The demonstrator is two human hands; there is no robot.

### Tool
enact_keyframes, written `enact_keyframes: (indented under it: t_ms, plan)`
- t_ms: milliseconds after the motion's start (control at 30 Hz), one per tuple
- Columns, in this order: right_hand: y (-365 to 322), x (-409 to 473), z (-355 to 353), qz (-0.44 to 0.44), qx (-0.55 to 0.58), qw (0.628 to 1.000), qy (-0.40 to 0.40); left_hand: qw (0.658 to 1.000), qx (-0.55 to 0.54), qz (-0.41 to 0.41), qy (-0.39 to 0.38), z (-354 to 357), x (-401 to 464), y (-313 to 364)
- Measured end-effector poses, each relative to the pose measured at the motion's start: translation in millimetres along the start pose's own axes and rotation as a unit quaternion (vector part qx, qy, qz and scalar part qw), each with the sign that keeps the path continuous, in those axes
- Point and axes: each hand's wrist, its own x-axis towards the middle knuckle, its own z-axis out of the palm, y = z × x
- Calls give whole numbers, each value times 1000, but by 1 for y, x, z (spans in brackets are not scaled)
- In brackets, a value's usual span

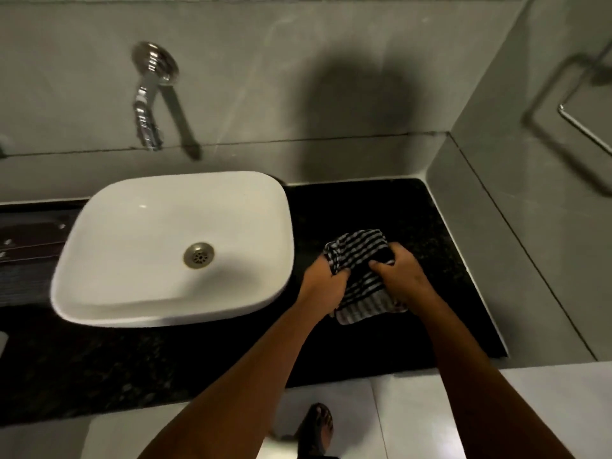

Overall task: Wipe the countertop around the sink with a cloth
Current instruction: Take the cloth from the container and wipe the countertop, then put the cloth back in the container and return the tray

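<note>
We are gripping the striped cloth point(359, 271) with both hands, left hand point(323, 281) and right hand point(402, 274) fingers curled shut, countertop point(414, 329) beneath them.

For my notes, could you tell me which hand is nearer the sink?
The left hand, gripping the striped cloth's sink-side edge; the right hand grips its far side.

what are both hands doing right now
Left hand: closed, gripping the striped cloth.
Right hand: closed on the same cloth, over the countertop.
</note>
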Motion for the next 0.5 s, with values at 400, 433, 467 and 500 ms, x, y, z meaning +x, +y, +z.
enact_keyframes:
  t_ms: [400,433,467,500]
  plan:
    - [-261,-26,240,-152,4,933,-325,908,-160,50,384,-307,-147,-34]
    - [-279,-36,280,-164,-10,917,-362,894,-149,38,420,-338,-171,-49]
    - [-291,-44,314,-172,-30,906,-385,884,-138,21,447,-362,-191,-64]
    - [-308,-56,368,-188,-47,889,-414,866,-126,1,484,-397,-222,-84]
